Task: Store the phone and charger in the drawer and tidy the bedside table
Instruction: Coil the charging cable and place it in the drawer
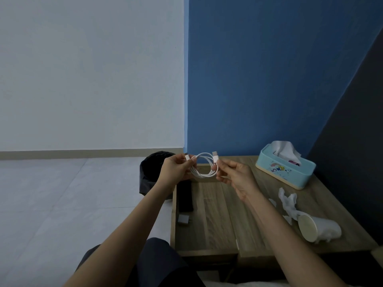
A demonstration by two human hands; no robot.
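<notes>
I hold a coiled white charging cable (204, 175) in the air with both hands, above the far end of the open wooden drawer (173, 214). My left hand (174, 168) pinches the coil's left side near one plug. My right hand (236, 175) pinches the right side just under the other plug. Inside the drawer, along its left wall, lies a black phone (185, 196), with a small grey charger plug (183, 219) just in front of it. The drawer sits left of the bedside table top (323, 195).
On the table top stand a light blue tissue box (286, 170) at the back, crumpled white tissue (288, 201) in the middle and a paper cup (319, 227) on its side near the front. A black bin (149, 179) stands on the floor behind the drawer.
</notes>
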